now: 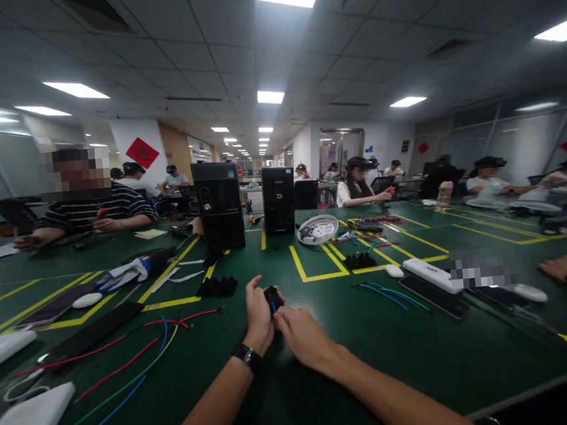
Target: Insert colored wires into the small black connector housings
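Note:
In the middle of the head view, my left hand (259, 317) wears a dark watch and is closed round a small black part (273, 297), whose exact kind I cannot make out. My right hand (301, 333) meets it from the right, its fingers pinched on a blue wire (274, 310) at the part's near side. Most of that wire is hidden by my fingers. Left of my hands lie loose red wires (116, 372), a green wire (99, 407) and a blue wire (103, 420). Several black pieces (217, 286) stand just beyond my left hand.
Two black computer towers (218, 205) (278, 201) stand ahead. A white basket (317, 230) sits beside them, near bundled coloured wires (371, 224). At right are blue and green wires (393, 295), a phone (434, 296), a white power strip (432, 275) and another person's hand (564, 269).

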The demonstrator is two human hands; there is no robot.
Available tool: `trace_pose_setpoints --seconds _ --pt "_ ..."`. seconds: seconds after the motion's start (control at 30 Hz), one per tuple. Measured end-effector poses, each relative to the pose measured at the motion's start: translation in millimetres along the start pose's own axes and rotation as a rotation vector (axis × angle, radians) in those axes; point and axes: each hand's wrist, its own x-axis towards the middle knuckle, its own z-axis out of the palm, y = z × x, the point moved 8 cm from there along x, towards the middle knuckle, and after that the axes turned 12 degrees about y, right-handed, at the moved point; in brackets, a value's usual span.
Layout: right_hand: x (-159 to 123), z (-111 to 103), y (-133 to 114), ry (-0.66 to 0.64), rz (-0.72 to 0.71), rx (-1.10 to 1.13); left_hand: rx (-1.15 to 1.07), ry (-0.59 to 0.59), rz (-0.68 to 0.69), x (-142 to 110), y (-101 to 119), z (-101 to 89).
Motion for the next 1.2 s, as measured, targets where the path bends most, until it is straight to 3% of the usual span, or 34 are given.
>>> trace_pose_setpoints --seconds 0.13,0.27,0.43,0.6,0.7,0.9,0.97,1.1,1.2 --pt "4 -9 3 0.028 0.004 0.076 -0.002 -0.094 0.032 1 10 5.0" --pt "7 -27 0 0.11 -0.015 0.144 0.117 -0.075 0.201 -2 26 1.3" --pt "4 -35 1 0.153 0.006 0.171 0.117 -0.094 0.275 -10 29 4.0" --pt "-4 -8 3 0.037 0.004 0.065 -0.017 -0.06 0.131 -9 22 4.0" --pt "-3 -6 1 0.049 0.012 0.079 -0.06 -0.097 0.068 -8 20 5.4" --pt "3 -28 2 0.148 0.067 0.201 0.108 -0.136 0.274 -10 31 7.5" --pt "1 -26 4 0.14 0.08 0.19 0.048 -0.136 0.216 -8 29 9.6" --pt "-11 1 8 -0.027 0.041 0.108 -0.23 -0.067 -0.006 9 28 2.4" --pt "-12 8 11 -0.046 0.035 0.131 -0.288 -0.039 0.029 23 42 -10.7"
